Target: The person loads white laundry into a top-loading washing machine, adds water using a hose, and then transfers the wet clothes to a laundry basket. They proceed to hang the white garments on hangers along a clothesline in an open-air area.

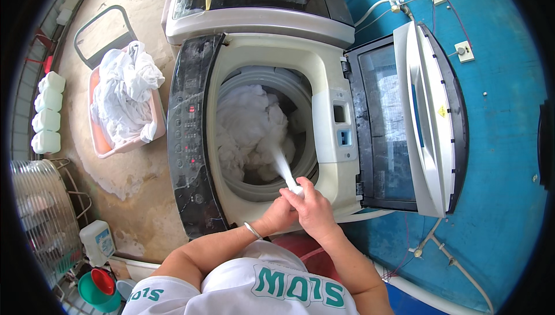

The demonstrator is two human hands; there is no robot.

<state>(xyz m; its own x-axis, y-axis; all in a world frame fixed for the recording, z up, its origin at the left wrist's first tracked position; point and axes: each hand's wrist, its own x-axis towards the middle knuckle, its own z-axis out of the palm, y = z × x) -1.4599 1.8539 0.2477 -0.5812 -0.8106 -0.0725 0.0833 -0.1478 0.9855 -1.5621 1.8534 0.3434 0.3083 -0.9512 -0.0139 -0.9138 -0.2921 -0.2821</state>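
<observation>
Both my hands meet at the near right edge of the open drum of a top-loading washing machine (338, 185). They are closed around the end of a white hose (297, 190), from which a strong jet of water sprays onto the white laundry (247, 111) heaped in the drum. My right hand (310, 208) lies over the front of the hose end, its fingers near the outlet. My left hand (279, 215), with a silver bangle at the wrist, is just behind and left of it. The washer's lid (383, 119) stands raised at the right.
A pink basket (158, 115) of white laundry stands on the floor at left, by a metal-framed handle. Another washer (260, 24) adjoins beyond. White jugs (47, 119), a metal rack (43, 211), a labelled jug (96, 243) and green and red basins (89, 293) line the left. Pipes run along the blue wall.
</observation>
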